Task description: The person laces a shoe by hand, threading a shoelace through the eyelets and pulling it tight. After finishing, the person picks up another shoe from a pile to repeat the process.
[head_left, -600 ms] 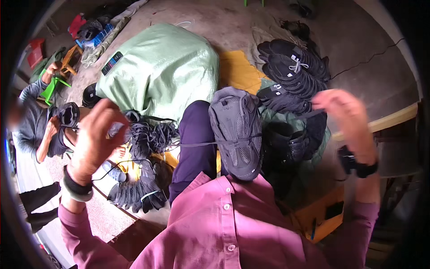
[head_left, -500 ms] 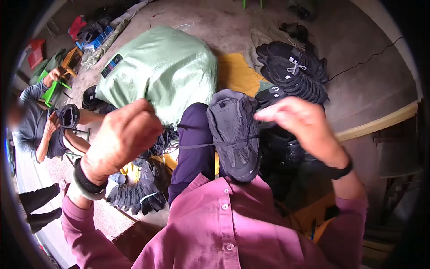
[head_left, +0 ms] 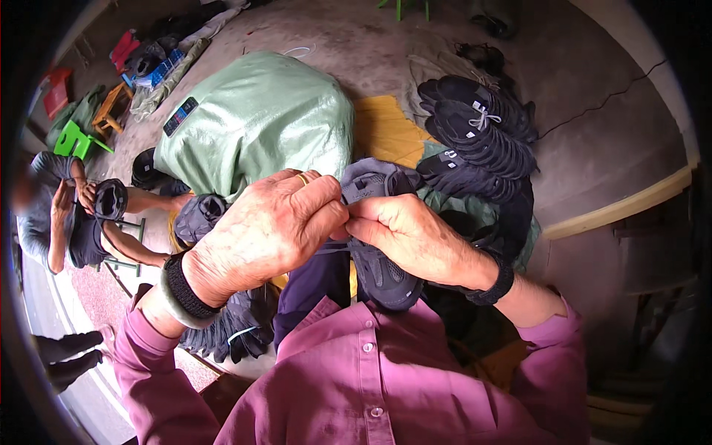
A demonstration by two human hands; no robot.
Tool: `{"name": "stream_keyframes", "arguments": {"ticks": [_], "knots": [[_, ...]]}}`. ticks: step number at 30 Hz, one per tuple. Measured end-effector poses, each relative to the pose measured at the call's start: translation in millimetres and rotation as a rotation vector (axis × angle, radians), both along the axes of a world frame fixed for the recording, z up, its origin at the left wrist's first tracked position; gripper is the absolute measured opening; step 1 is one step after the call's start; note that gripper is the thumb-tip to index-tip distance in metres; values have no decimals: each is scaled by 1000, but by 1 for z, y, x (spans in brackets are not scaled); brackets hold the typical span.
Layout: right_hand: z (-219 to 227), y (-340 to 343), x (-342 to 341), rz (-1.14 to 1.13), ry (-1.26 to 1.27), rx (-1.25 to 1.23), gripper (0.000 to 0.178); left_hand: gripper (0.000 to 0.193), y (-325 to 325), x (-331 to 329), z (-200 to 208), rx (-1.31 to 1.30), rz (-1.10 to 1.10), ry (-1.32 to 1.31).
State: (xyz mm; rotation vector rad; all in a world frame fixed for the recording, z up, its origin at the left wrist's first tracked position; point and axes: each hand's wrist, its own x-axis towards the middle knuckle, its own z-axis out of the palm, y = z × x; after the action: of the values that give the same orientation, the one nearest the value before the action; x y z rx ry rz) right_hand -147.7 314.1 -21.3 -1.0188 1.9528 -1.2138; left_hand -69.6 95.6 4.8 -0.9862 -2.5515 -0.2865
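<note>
A dark grey shoe (head_left: 382, 271) rests on my lap, toe toward me. My left hand (head_left: 271, 222) is closed, its fingertips pinched together above the shoe's left side. My right hand (head_left: 411, 237) meets it there, thumb and forefinger pressed together over the shoe's upper. A stretch of dark shoelace (head_left: 335, 247) shows just under the left fingers and seems held by them. What the right fingertips pinch is hidden between the hands. The shoe's tongue and collar (head_left: 374, 178) stick out beyond my fingers.
A big pale green sack (head_left: 259, 111) stands ahead, a phone (head_left: 181, 117) on it. Stacked black shoes (head_left: 482, 133) sit at the right; more shoes (head_left: 237, 326) lie by my left knee. On the left, a seated person (head_left: 55, 200) handles a dark shoe (head_left: 111, 199).
My hands have come together from either side and now meet over the shoe. The right hand, with fingers apart before, has closed to a pinch. The other person's hands have moved closer together.
</note>
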Motion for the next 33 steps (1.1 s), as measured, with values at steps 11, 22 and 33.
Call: {"name": "stream_keyframes", "arguments": {"ticks": [11, 22, 33], "knots": [[-4, 5, 0, -58, -196, -199, 29, 28, 7, -12, -29, 621, 151, -163], [0, 24, -8, -167, -192, -278, 25, 24, 19, 7, -94, 958, 159, -787], [103, 64, -77, -240, 162, -435, 27, 22, 10, 13, -95, 785, 233, -990]]}}
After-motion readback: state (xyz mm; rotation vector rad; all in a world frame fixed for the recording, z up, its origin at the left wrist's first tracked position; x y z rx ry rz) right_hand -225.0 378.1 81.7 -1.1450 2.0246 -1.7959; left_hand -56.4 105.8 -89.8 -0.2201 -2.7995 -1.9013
